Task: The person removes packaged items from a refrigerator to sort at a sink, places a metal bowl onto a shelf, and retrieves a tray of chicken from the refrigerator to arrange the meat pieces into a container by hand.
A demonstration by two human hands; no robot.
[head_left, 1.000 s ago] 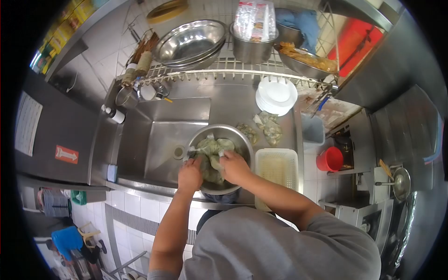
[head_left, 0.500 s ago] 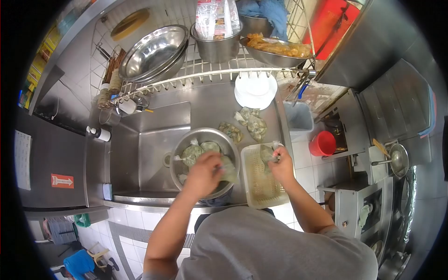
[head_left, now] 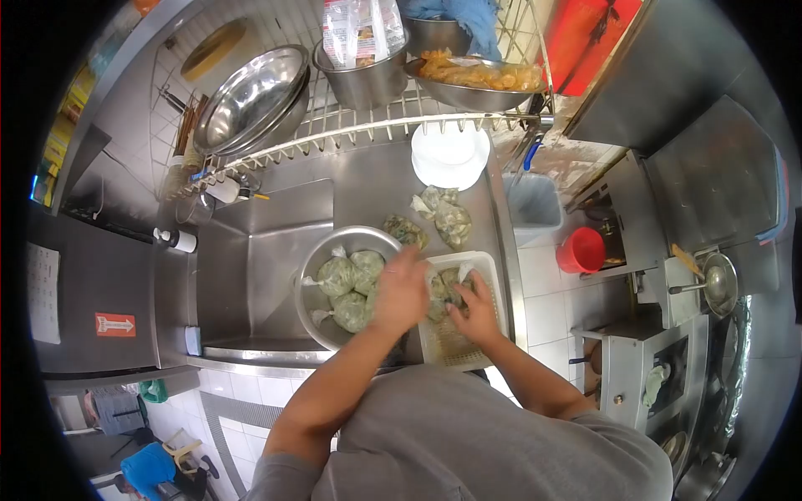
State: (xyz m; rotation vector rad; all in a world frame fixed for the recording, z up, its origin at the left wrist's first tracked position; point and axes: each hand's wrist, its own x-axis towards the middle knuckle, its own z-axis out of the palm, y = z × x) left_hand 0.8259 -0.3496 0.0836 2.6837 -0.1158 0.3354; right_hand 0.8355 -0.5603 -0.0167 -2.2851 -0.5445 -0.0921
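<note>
A metal bowl point(head_left: 311, 327) holds several knotted clear plastic bags point(head_left: 336, 275) with greenish contents. My left hand point(head_left: 401, 292) hovers between the bowl's right side and a pale plastic basket point(head_left: 494, 271); motion blur hides whether its fingers grip anything. Over the basket, my right hand point(head_left: 478, 316) has its thumb and fingers around a knotted bag point(head_left: 452, 282). Another bag point(head_left: 435, 306) lies beside that one in the basket, close to my left fingertips. Behind the basket, more filled bags point(head_left: 451, 224) rest on the steel counter.
A sink basin point(head_left: 271, 292) lies left of the bowl. White plates point(head_left: 451, 159) are stacked at the back, below a wire rack point(head_left: 334, 129) with metal bowls and pots. To the right are a grey bin point(head_left: 533, 204), a red bucket point(head_left: 581, 250) and a stove point(head_left: 647, 376).
My left hand has moved right from above the bowl to the basket's edge. My right hand has lowered leftward with its bag. Two bags now show in the basket. The view has shifted slightly.
</note>
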